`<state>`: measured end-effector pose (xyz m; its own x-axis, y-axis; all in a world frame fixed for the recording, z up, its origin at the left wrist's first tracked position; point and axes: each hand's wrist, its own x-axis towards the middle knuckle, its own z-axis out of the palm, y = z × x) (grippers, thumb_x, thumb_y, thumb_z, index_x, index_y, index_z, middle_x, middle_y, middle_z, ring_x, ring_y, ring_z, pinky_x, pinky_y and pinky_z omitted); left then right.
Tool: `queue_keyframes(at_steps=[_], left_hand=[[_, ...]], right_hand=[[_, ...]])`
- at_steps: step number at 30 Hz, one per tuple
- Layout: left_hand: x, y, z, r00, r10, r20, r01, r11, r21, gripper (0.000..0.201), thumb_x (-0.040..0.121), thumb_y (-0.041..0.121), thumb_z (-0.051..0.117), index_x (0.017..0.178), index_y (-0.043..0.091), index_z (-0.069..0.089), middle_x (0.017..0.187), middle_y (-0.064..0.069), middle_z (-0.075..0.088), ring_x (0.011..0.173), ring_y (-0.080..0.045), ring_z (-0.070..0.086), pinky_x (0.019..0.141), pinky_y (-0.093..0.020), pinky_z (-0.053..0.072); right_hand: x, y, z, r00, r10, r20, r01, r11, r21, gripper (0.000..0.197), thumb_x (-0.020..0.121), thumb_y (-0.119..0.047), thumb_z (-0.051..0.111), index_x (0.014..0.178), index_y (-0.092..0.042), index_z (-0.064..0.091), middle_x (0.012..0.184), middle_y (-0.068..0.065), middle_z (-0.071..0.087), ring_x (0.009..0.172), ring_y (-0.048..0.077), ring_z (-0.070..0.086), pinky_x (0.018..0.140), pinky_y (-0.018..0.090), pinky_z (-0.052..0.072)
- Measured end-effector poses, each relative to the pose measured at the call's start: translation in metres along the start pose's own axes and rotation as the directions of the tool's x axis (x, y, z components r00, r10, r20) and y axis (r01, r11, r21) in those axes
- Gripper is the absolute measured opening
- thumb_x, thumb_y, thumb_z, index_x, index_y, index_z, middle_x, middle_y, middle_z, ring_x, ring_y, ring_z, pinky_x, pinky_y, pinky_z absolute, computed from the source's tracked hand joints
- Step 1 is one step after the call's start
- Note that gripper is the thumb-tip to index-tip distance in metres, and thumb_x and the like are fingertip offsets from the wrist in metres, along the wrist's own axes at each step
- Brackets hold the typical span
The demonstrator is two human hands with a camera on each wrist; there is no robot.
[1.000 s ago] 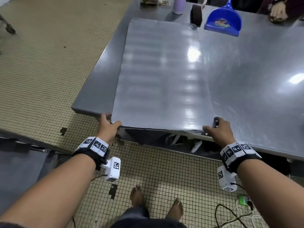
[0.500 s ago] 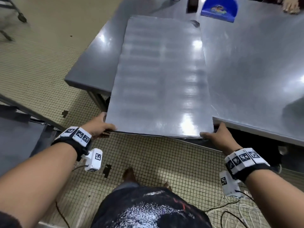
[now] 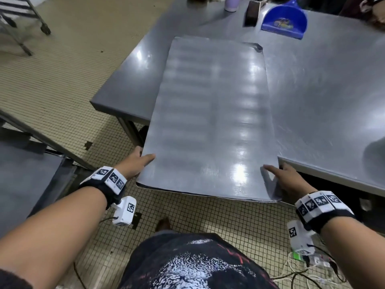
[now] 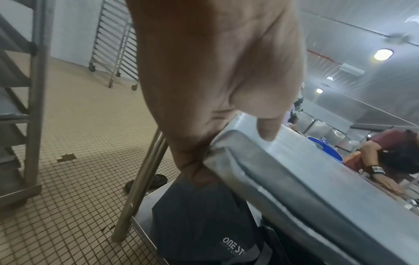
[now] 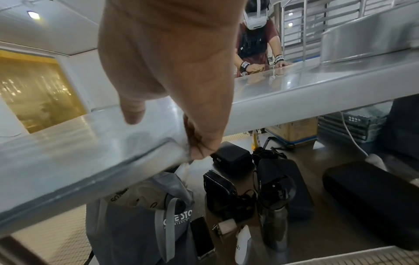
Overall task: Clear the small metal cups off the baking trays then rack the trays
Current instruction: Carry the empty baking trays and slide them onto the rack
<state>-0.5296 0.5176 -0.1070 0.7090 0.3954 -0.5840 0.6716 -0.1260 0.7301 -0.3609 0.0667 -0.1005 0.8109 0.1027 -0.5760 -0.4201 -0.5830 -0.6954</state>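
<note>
Baking tray [image 3: 210, 122], a large flat grey metal sheet with nothing on its face, lies lengthwise with its far half on the steel surface [image 3: 325, 84] and its near end jutting past the edge over the tiled floor [image 3: 52, 84]. I have my left hand [image 3: 136, 163] on the near left corner, thumb pressed on top and fingers [image 4: 192, 168] curled under the rim. My right hand [image 3: 288, 178] grips the near right corner the same way, thumb on top and fingers [image 5: 204, 143] wrapped below the edge. A blue plastic dustpan [image 3: 284, 20] sits at the far end of the surface, well apart from the tray, with a dark block [image 3: 251, 12] just beside it and a lilac bottle [image 3: 231, 4] further left. A wheeled metal rack [image 4: 118, 44] stands across the floor. Bags [image 5: 231, 179] lie on the shelf under the surface.
</note>
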Motion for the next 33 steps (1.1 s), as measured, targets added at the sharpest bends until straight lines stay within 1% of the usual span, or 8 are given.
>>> queue_keyframes(at_steps=[4,8,14,18,20,23,28,33], left_hand=[[0.015,0.023,0.000,0.998,-0.003,-0.062,0.010,0.993,0.116,0.045,0.100,0.045,0.053,0.131,0.014,0.043,0.118,-0.007,0.060,0.100,-0.025,0.062,0.081,-0.039,0.050],[0.034,0.037,-0.003,0.995,0.026,-0.093,-0.010,0.986,0.169,0.040,0.100,0.046,0.048,0.125,0.015,0.047,0.119,-0.007,0.060,0.105,-0.027,0.059,0.092,-0.044,0.048],[0.038,0.037,0.011,0.984,0.061,-0.167,-0.042,0.993,0.113,0.034,0.102,0.045,0.041,0.118,0.016,0.047,0.110,-0.005,0.059,0.100,-0.028,0.057,0.088,-0.041,0.044],[0.036,0.029,0.006,0.985,0.086,-0.150,-0.078,0.995,0.055,0.026,0.105,0.039,0.042,0.116,0.015,0.046,0.110,-0.006,0.061,0.101,-0.029,0.060,0.089,-0.043,0.046],[0.035,0.025,0.000,0.989,0.085,-0.123,-0.081,0.996,0.036,0.026,0.104,0.042,0.042,0.119,0.020,0.045,0.113,-0.006,0.064,0.100,-0.026,0.062,0.093,-0.048,0.050],[0.029,0.014,-0.004,0.990,0.093,-0.110,-0.086,0.994,0.066,0.027,0.103,0.045,0.042,0.122,0.025,0.045,0.114,-0.004,0.064,0.099,-0.025,0.063,0.089,-0.048,0.051],[0.016,0.005,-0.001,0.990,0.104,-0.097,-0.093,0.989,0.113,0.029,0.103,0.047,0.041,0.127,0.031,0.042,0.119,-0.003,0.061,0.100,-0.025,0.062,0.088,-0.047,0.051],[0.013,0.011,0.002,0.989,0.105,-0.108,-0.098,0.993,0.062,0.033,0.101,0.044,0.052,0.127,0.027,0.041,0.115,-0.001,0.063,0.097,-0.019,0.064,0.080,-0.039,0.052]], right_hand=[[0.016,-0.018,0.012,0.988,0.081,-0.131,-0.069,0.993,0.094,0.055,0.097,-0.054,0.053,0.119,-0.004,0.061,0.106,0.013,0.070,0.101,0.032,0.065,0.097,0.045,0.050],[0.018,-0.028,0.018,0.958,0.048,-0.283,-0.070,0.995,-0.066,0.047,0.104,-0.039,0.040,0.089,0.000,0.061,0.098,0.022,0.064,0.091,0.032,0.058,0.087,0.038,0.043],[0.017,-0.017,0.019,0.967,-0.029,-0.253,0.014,0.998,-0.061,0.038,0.104,-0.037,0.048,0.084,-0.009,0.064,0.081,0.009,0.066,0.082,0.028,0.061,0.074,0.034,0.042],[0.004,-0.013,0.022,0.980,-0.043,-0.194,0.047,0.999,0.012,0.019,0.103,-0.028,0.052,0.118,-0.018,0.057,0.104,0.002,0.064,0.098,0.020,0.060,0.090,0.037,0.045],[-0.005,-0.013,0.023,0.986,-0.048,-0.158,0.059,0.996,0.062,0.023,0.103,-0.022,0.051,0.126,-0.026,0.049,0.108,-0.005,0.061,0.097,0.009,0.058,0.085,0.029,0.044],[-0.013,-0.005,0.023,0.990,-0.068,-0.123,0.076,0.995,0.063,0.025,0.102,-0.017,0.051,0.126,-0.024,0.051,0.109,-0.007,0.064,0.099,0.007,0.060,0.075,0.023,0.043],[-0.012,0.009,0.022,0.990,-0.070,-0.125,0.070,0.998,-0.005,0.022,0.100,-0.020,0.052,0.122,-0.019,0.054,0.112,0.003,0.065,0.101,0.021,0.063,0.079,0.036,0.047],[-0.013,0.000,0.028,0.982,-0.084,-0.169,0.071,0.994,-0.080,0.036,0.093,-0.043,0.064,0.120,-0.024,0.050,0.105,-0.007,0.062,0.094,0.013,0.062,0.085,0.039,0.049]])
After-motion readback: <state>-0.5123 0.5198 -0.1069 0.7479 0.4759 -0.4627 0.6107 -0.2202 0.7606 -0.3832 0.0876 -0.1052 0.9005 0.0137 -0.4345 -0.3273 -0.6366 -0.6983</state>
